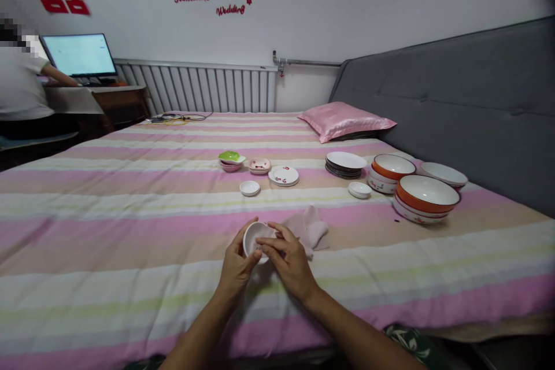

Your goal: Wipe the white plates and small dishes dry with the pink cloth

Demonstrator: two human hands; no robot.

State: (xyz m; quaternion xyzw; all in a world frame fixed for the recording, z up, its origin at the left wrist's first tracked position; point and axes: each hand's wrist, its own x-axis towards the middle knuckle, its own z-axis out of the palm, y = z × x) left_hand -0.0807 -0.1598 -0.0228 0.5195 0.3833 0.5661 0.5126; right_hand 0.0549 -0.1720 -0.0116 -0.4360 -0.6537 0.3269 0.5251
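A small white dish (250, 237) is tilted up in front of me, its hollow turned toward me. My left hand (237, 263) is closed round its left rim, thumb at the front. My right hand (291, 257) reaches in from the right, with its fingers closed and fingertips inside the dish. A pale pink cloth (313, 230) trails out behind the right hand onto the bed, and a pinkish part shows in the dish at its fingertips. Just beyond the hands lies a small stack of white dishes (250, 187).
On the striped bedspread (130, 214) stand flower-patterned plates (284, 174), square dishes (260, 165), a green leaf-shaped dish (229, 156), dark-edged plates (346, 161), small saucers (359, 189) and orange bowls (427, 193). Behind are a pink pillow (347, 120) and grey headboard (455, 81). A person (21, 84) sits left.
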